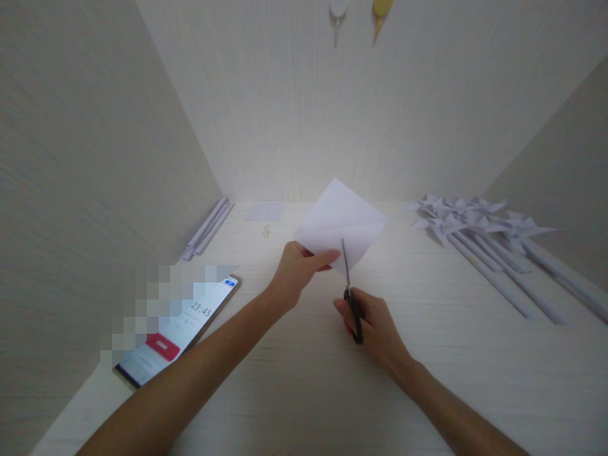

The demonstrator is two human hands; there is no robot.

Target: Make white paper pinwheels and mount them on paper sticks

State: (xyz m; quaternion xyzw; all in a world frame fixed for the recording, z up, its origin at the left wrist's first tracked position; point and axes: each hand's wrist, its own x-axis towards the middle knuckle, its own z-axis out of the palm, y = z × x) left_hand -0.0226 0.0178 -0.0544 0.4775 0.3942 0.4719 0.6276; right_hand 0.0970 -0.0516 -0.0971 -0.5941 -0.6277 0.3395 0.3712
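Note:
A square sheet of white paper (339, 212) is held up corner-on above the table, with faint diagonal creases on it. My left hand (297, 269) pinches its lower left edge, thumb on top and fingers beneath. Black-handled scissors (355, 316) are in my right hand (377, 323), its fingers in and around the handles. The scissors point away from me, and one blade lies over the paper near its bottom corner. Whether the blades are fully closed is hard to see.
At the right lie several paper pinwheels (475, 221) on rolled paper sticks (503, 278). Rolled paper tubes (209, 228), a flat paper piece (265, 211) and small pale rings (266, 231) lie at the back left. A phone (190, 329) rests beside my left forearm. Walls enclose the table (285, 392).

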